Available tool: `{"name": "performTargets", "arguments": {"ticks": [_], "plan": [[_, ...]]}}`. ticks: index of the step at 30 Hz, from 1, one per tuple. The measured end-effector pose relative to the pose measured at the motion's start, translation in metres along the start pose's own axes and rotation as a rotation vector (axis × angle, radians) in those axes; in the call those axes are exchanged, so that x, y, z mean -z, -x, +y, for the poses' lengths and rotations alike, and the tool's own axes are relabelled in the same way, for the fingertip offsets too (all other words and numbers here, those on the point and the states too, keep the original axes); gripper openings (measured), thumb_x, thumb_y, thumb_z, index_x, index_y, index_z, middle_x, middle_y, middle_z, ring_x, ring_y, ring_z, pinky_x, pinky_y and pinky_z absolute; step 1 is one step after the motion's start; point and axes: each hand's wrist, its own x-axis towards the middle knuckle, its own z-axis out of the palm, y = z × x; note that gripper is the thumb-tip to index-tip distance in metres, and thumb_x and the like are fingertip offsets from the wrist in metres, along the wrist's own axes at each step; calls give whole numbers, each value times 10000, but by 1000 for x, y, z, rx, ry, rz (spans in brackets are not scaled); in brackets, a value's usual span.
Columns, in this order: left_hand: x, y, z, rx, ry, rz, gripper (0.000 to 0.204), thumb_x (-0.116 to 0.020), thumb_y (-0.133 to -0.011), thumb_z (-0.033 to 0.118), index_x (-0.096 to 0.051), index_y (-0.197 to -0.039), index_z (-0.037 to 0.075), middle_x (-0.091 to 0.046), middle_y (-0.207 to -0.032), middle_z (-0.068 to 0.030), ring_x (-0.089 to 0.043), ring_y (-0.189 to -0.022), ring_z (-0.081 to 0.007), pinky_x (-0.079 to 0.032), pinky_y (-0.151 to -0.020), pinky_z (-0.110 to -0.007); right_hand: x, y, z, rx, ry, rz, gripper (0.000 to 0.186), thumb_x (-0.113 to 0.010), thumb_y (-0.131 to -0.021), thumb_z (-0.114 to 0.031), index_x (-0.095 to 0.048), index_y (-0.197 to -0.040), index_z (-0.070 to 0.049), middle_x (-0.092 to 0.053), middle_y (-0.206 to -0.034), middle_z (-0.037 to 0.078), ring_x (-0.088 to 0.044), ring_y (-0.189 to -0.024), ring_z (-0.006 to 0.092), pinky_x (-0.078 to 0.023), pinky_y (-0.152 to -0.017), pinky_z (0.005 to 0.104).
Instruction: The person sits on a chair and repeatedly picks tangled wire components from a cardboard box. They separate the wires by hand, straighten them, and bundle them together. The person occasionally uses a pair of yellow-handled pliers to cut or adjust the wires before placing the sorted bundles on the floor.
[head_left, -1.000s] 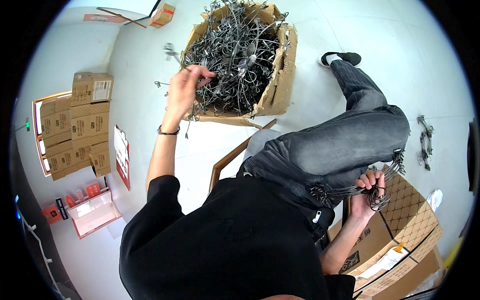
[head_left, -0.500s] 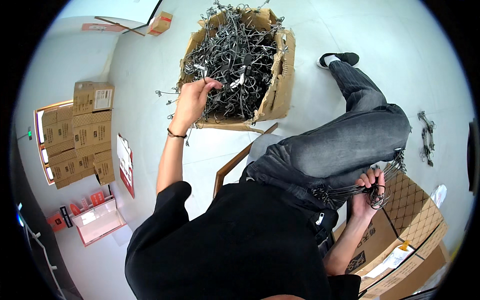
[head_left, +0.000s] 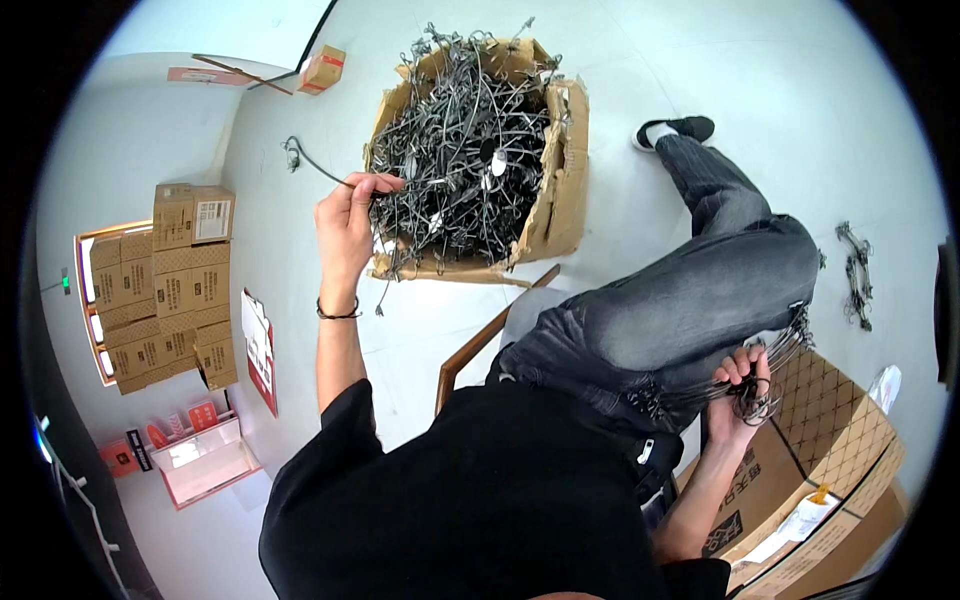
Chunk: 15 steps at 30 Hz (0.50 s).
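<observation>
My left hand [head_left: 347, 225] is closed at the near left corner of a worn cardboard box [head_left: 567, 165]. Pinched between thumb and fingers is a thin black cord [head_left: 322, 168] with a small knotted-looking end that sticks out to the left. A tangled heap of dark cords [head_left: 455, 140] fills the box and rises over its rim, with a few white pieces among them. Beside my bent leg, my right hand [head_left: 738, 405] is wrapped round a bundle of similar black cords [head_left: 685, 388], whose strands spread across the thigh to both sides. Its far ends are partly hidden by my jeans.
A patterned carton [head_left: 815, 405] stands at my right, with white paper on it. Some loose cords [head_left: 855, 275] lie on the floor at far right. Stacked cartons [head_left: 165, 290] stand at the left, a small box [head_left: 322, 70] farther off. A wooden chair arm [head_left: 480, 345] is near my waist.
My left hand has moved left from over the heap to the box's corner, drawing a cord out leftward. My right hand keeps its bundle in nearly the same place.
</observation>
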Motion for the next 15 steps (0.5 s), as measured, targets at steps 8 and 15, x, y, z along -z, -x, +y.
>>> {"name": "performTargets", "arguments": {"ticks": [8, 15], "plan": [[-1, -2, 35, -68, -111, -204, 338, -416, -1090, 189, -649, -992, -35, -724, -1043, -163, -717, -964, -251, -565, -908, -343, 2, 1, 4, 2, 35, -18, 187, -508, -1059, -254, -505, -996, -77, -450, -833, 17, -436, -731, 121, -423, -722, 291], [-61, -7, 130, 279, 525, -439, 357, -399, -1091, 200, -619, -966, -53, -676, -1090, -175, -678, -1107, -299, -604, -902, -346, 13, 5, -4, 31, 143, 47, 199, -579, -1010, -274, -562, -963, -82, -622, -1021, 101, -621, -934, 222, -519, -865, 394]]}}
